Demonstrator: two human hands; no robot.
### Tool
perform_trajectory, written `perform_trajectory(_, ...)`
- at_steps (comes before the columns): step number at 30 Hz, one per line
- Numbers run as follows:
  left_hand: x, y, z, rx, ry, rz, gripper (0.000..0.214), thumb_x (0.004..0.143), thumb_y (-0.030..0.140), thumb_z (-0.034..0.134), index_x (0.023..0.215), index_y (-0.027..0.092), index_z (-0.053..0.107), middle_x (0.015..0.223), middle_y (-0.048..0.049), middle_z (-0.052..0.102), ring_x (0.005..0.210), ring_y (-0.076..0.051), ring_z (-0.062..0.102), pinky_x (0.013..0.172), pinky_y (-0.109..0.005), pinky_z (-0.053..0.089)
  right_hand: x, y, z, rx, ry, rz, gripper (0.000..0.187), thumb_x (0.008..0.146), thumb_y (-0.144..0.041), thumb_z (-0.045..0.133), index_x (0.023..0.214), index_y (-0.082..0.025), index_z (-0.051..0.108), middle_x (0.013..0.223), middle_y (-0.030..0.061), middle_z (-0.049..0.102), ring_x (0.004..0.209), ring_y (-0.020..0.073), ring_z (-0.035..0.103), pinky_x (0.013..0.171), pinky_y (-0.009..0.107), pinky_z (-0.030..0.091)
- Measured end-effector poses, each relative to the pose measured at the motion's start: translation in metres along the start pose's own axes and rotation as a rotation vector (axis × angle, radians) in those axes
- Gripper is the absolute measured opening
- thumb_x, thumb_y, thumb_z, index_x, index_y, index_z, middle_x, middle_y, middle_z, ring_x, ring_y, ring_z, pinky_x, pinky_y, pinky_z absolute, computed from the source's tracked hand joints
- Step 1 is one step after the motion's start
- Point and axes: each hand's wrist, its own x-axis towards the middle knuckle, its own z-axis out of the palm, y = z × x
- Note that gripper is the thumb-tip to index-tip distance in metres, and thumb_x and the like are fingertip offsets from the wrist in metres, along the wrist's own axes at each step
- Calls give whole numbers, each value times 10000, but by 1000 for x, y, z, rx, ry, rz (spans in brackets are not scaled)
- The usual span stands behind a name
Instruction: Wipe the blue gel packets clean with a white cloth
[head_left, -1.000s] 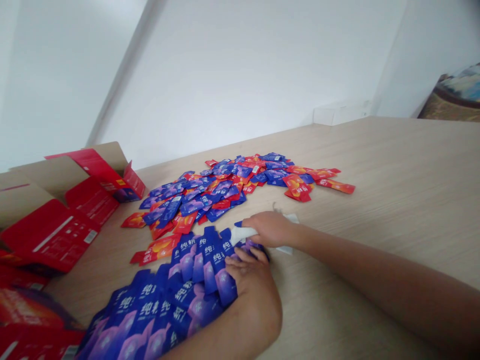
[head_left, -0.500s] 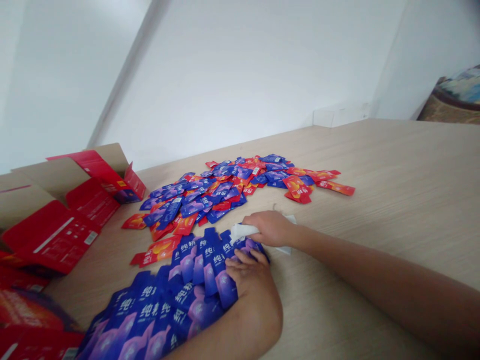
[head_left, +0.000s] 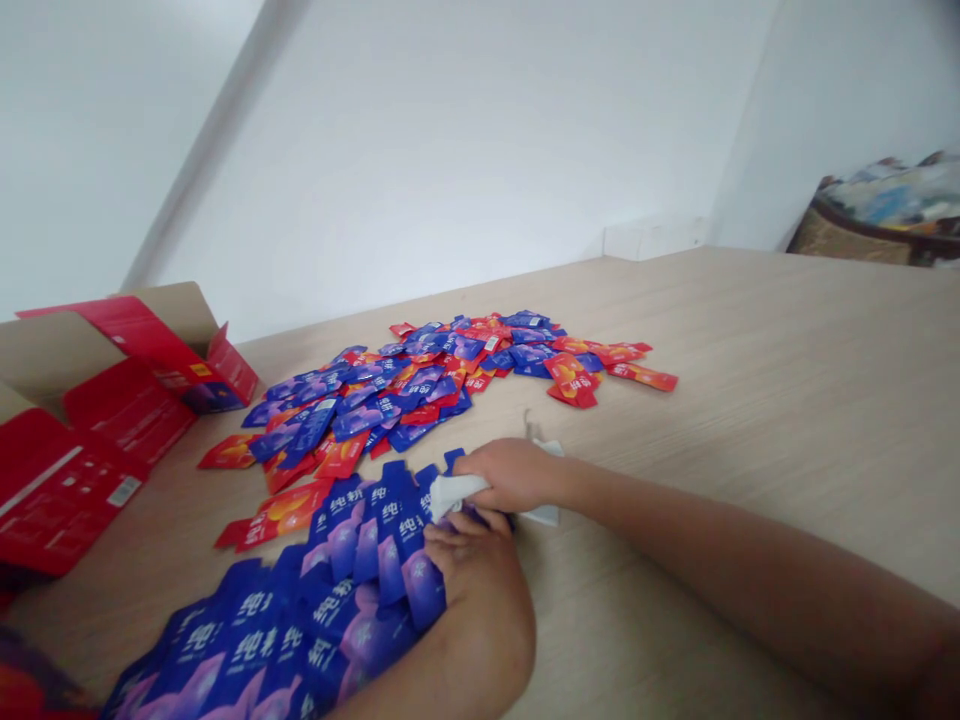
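My right hand point(head_left: 514, 473) is closed around a folded white tissue point(head_left: 452, 492), pressed against the far end of a row of blue-purple sachets point(head_left: 379, 540). More white shows behind that hand, beside the wrist. Just nearer, my left hand point(head_left: 480, 555) lies flat on the same sachets with its fingers stretched out. The sachets overlap in rows, printed side up, running down towards the lower left. My hands and left forearm cover part of them.
A loose heap of mixed red and blue sachets point(head_left: 405, 390) lies beyond my hands. At the left stands an opened red cardboard box point(head_left: 112, 410) with flaps spread. A white wall rises behind the wooden table point(head_left: 750, 400). A chair point(head_left: 840, 225) holding stuff is at far right.
The view has shifted, so everything on the table sits further left. My right hand with the tissue has moved slightly nearer my left hand, which stays on the sachets.
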Motion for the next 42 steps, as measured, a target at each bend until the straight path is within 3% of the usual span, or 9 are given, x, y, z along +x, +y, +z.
perform_trajectory(6,-1,-1,-2,99,-6,38,548,799,-33,321,1294,148,471,1230,-282,529,1030,-360,574,796,-490,509,0,3,2,-18,69,57,305,794,-341,533,1074,-221,564,989,67,660,911,221,598,726,285,398)
perform_trajectory(10,-2,-1,-3,115,-6,53,541,796,-35,334,1294,131,468,1222,-293,529,1017,-349,584,822,-501,496,0,1,2,0,2,35,299,793,-357,536,1059,-226,577,979,63,665,898,222,604,715,281,399)
perform_trajectory(13,-2,-1,-4,103,-14,50,548,796,-39,328,1306,122,449,1226,-300,520,1020,-346,583,835,-503,488,0,-2,-1,-11,44,70,303,797,-341,535,1070,-216,572,1006,75,658,926,227,595,735,287,395)
perform_trajectory(18,-1,-2,-4,116,-38,70,543,797,-37,311,1296,112,462,1223,-296,526,1020,-350,583,836,-497,488,0,-3,1,26,7,-7,283,807,-346,526,1057,-222,578,972,55,662,902,211,599,717,268,391)
perform_trajectory(24,0,-1,-2,137,-60,51,587,794,-42,290,1327,163,425,1250,-268,518,1048,-345,565,830,-491,491,-1,7,0,-79,62,163,272,797,-348,531,1034,-225,579,985,73,660,898,238,602,680,284,392)
perform_trajectory(28,-2,-2,-2,138,-49,66,589,784,-45,287,1326,140,425,1246,-284,513,1045,-352,565,837,-497,485,-2,1,-3,-17,128,54,258,824,-349,498,1038,-222,565,982,54,658,914,217,596,721,281,392)
perform_trajectory(32,-2,-2,-3,128,-34,64,573,785,-46,284,1301,131,460,1225,-287,532,1028,-350,576,834,-490,489,0,-2,3,19,32,-24,259,791,-340,538,1024,-232,570,961,40,664,891,213,603,715,274,393)
perform_trajectory(38,-2,-1,-5,129,-59,57,578,792,-30,303,1326,154,425,1252,-280,510,1047,-348,565,835,-501,486,0,13,6,-72,36,203,282,815,-364,515,1062,-238,562,1014,67,656,928,226,593,721,289,394)
perform_trajectory(42,-2,-1,-3,147,-52,57,581,793,-29,294,1328,157,421,1253,-272,514,1045,-341,568,833,-496,488,-2,8,-1,-66,92,189,282,839,-385,484,1063,-231,558,1024,69,648,940,222,585,737,288,391)
